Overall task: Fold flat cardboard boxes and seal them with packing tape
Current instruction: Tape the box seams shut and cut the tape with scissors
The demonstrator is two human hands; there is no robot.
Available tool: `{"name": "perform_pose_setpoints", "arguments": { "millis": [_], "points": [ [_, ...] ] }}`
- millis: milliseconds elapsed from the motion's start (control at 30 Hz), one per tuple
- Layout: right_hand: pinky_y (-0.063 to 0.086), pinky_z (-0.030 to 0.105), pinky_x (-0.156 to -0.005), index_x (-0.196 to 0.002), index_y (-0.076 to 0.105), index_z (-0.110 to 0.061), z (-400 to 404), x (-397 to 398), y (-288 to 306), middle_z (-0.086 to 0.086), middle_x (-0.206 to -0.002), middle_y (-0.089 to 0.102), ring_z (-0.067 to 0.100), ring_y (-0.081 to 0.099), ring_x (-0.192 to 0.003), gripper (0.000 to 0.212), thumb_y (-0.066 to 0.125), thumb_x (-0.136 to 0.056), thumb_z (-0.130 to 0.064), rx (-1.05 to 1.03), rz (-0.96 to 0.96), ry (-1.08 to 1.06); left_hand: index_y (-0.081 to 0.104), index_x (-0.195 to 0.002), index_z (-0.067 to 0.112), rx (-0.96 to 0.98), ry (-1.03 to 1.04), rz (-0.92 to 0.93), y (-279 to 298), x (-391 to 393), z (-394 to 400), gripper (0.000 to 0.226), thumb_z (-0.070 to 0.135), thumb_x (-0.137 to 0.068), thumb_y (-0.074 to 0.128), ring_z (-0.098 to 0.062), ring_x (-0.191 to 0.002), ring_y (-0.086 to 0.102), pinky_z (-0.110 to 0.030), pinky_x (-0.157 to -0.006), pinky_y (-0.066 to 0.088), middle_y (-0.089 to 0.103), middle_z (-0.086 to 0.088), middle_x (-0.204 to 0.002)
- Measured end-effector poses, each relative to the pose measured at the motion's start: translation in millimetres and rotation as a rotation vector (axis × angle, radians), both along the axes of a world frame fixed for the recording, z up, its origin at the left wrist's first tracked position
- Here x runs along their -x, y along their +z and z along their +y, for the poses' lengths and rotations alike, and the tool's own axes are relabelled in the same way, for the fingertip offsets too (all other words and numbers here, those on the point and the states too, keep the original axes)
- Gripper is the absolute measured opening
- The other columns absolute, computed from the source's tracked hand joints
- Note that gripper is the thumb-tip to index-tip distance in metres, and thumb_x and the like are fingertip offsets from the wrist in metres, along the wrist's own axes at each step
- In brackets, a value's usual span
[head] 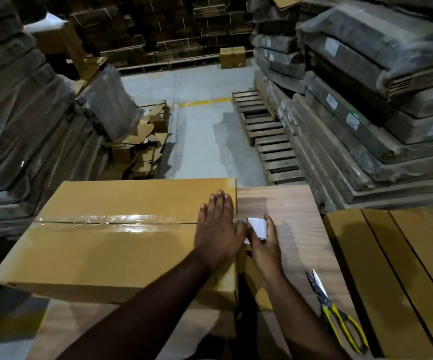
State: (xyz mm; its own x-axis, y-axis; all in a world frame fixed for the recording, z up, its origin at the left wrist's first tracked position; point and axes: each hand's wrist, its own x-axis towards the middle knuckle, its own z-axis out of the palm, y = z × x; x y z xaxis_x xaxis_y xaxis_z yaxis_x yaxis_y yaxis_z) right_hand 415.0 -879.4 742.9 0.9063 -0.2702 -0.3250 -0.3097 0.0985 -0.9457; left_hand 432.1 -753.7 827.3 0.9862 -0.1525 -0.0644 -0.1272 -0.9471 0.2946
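Pressing flat on the right end of the cardboard box (122, 237), the left hand (216, 227) lies with its fingers straight and spread over the strip of clear packing tape (111, 220) that runs along the box's closed top seam. The box sits on a wooden table (288, 211), its right edge directly under that palm. Just beside it, off the box's right end, the right hand (263, 241) curls around a white tape roll (257, 226), thumb and fingers gripping it close to the left hand's thumb. Yellow-handled scissors (332, 311) lie on the table near the right forearm, blades slightly apart. A stack of flat cardboard sheets (402, 276) lies further right. Beyond the table, wooden pallets (267, 136) rest on the grey floor between wrapped stacks of cardboard.
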Motion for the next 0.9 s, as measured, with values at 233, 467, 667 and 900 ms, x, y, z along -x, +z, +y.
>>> {"name": "perform_pose_setpoints", "arguments": {
  "millis": [233,467,667,900],
  "points": [
    [0.057,0.048,-0.092,-0.155,0.039,-0.039,-3,17,-2,0.005,-0.135,0.068,0.026,0.068,-0.118,0.057,0.062,-0.103,-0.037,-0.488,0.058,-0.201,-0.020,-0.160,0.002,-0.135,0.102,0.149,4,-25,-23,0.122,0.045,-0.089,0.070,-0.036,-0.155,-0.026,-0.054,-0.126,-0.010,-0.027,-0.019,-0.168],
    [0.024,0.038,-0.126,-0.158,0.046,-0.021,4,22,6,-0.001,-0.165,0.041,0.018,0.028,-0.157,0.068,0.053,-0.096,-0.048,0.530,-0.346,-0.118,-0.012,-0.161,-0.001,-0.086,0.023,0.072,3,-21,-14,0.092,0.049,-0.104,0.041,-0.036,-0.158,-0.018,-0.051,-0.128,-0.006,-0.019,-0.020,-0.170],
    [-0.003,0.050,-0.130,-0.151,0.056,-0.015,10,16,13,0.000,-0.163,0.041,0.012,0.016,-0.161,0.063,0.033,-0.095,-0.027,0.803,-0.497,0.180,-0.004,-0.164,0.005,-0.021,-0.039,0.065,4,-24,-2,0.084,0.054,-0.099,0.011,-0.028,-0.159,-0.014,-0.042,-0.128,-0.006,-0.013,-0.015,-0.172],
    [0.005,0.064,-0.126,-0.152,0.054,-0.013,9,28,6,-0.001,-0.160,0.049,0.013,0.014,-0.161,0.057,0.031,-0.102,-0.025,0.938,-0.583,0.317,0.000,-0.167,0.021,0.011,-0.091,-0.057,-6,-19,22,0.061,0.044,-0.112,0.014,-0.012,-0.158,-0.013,-0.030,-0.124,-0.011,-0.009,0.005,-0.173]
  ]
}}
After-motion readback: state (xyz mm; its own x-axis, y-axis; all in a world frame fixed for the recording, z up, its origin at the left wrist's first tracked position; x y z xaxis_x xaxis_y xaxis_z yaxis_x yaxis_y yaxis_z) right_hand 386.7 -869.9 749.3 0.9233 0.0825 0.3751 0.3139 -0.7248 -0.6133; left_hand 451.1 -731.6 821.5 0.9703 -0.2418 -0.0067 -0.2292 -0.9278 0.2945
